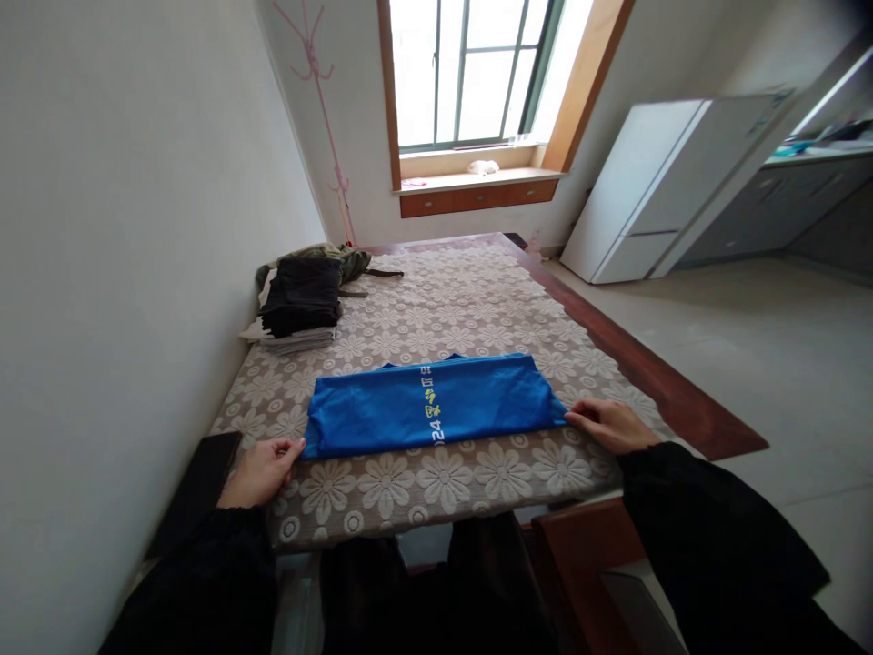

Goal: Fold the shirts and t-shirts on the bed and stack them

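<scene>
A blue T-shirt with white and yellow print lies folded into a long flat strip across the near part of the table. My left hand pinches its near left corner between thumb and fingers. At the opposite end, my right hand is closed on the right corner. The fabric stretches fairly straight between the two hands, and small darker blue points stick out along its far edge.
A patterned floral tablecloth covers the table. Folded dark clothes are stacked at the far left, beside a greenish bag with straps. A wall runs close on the left. Beyond stand a pink coat rack and a white fridge.
</scene>
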Motion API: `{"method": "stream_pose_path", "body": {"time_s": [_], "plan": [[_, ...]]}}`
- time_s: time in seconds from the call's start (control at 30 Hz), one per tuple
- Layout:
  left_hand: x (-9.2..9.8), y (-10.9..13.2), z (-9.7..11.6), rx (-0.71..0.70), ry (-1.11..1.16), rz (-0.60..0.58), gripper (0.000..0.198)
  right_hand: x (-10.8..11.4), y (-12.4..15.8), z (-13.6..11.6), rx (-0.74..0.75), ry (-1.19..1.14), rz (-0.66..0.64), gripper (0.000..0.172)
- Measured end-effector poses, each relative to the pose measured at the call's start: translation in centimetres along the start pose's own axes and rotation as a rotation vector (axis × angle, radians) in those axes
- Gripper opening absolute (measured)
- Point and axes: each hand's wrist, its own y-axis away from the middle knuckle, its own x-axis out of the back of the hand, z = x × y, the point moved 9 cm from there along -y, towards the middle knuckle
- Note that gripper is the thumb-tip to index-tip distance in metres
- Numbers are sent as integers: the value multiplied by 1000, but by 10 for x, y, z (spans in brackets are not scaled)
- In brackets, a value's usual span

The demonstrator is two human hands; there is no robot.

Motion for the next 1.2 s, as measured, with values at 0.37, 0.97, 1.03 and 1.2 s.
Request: {"method": "stream_pose_path", "body": {"time_s": [0.37,0.97,1.03,1.2], "plan": [[-2,17,-7,-53,-111,-16,43,-4,13,2,32,-10,-99,37],[24,-43,87,-465,-283,221,58,8,-92,-50,269,-125,-33,46],[18,-53,93,-527,-339,217,57,-2,-99,-49,312,-97,-17,48],[17,-57,87,-627,-322,205,39,-10,-94,-38,414,-91,123,36]]}}
